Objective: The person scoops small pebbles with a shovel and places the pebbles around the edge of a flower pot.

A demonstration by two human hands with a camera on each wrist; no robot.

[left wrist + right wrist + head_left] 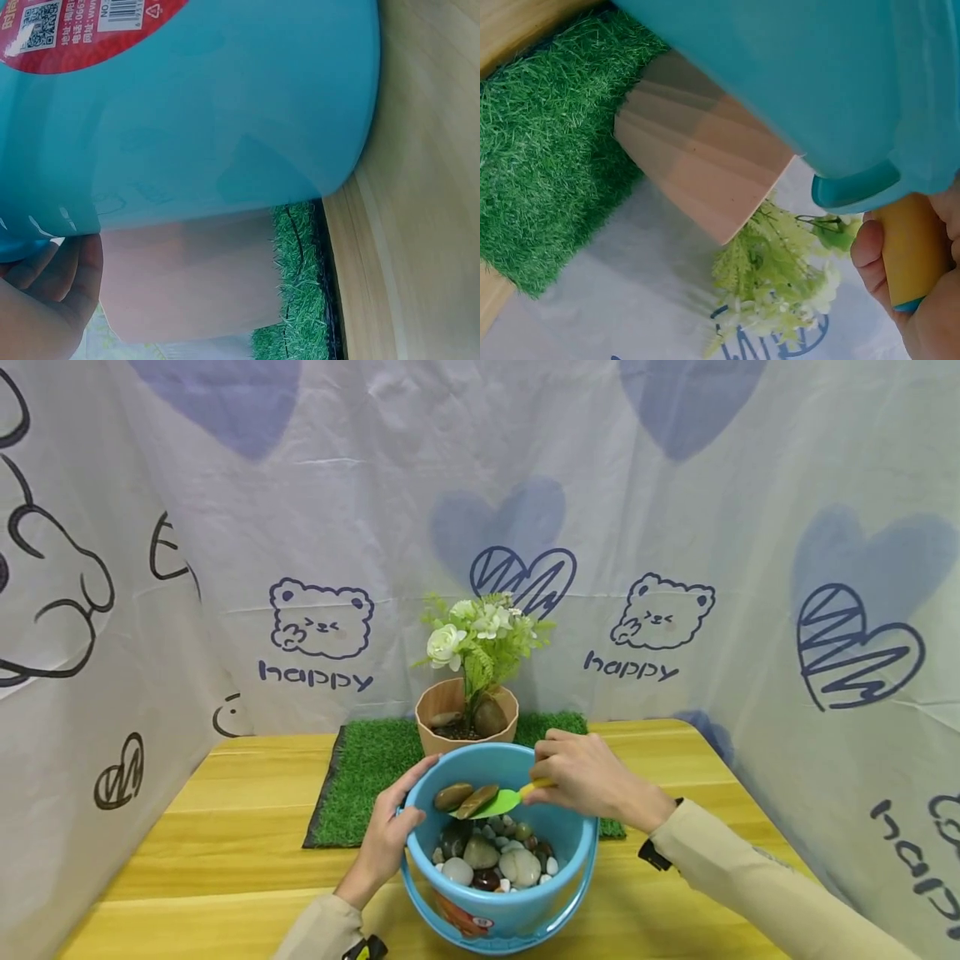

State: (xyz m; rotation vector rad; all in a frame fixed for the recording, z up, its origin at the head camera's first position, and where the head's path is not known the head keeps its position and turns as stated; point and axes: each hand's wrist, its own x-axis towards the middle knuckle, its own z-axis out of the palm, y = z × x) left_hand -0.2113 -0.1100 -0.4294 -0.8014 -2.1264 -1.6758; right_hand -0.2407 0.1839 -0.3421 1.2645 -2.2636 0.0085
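A light blue bucket (576, 827) holds several smooth stones (480, 853) and small white pebbles. My left hand (390, 831) grips its rim at the left, thumb over the edge and fingers along the outside, as the left wrist view also shows of the fingers (79, 274). In my right hand (588, 777) is a small toy shovel, its yellow handle (911, 247) wrapped by the fingers. The green blade (501, 803) reaches into the bucket's upper part. One brown stone (477, 802) lies on the blade, with another brown stone (453, 797) beside it near the far-left wall.
Behind the bucket, a beige flowerpot (468, 745) with white artificial flowers (491, 622) and two stones inside stands on a green turf mat (371, 768). The yellow wooden table (240, 810) extends to both sides. A printed white curtain (360, 527) encloses the back and sides.
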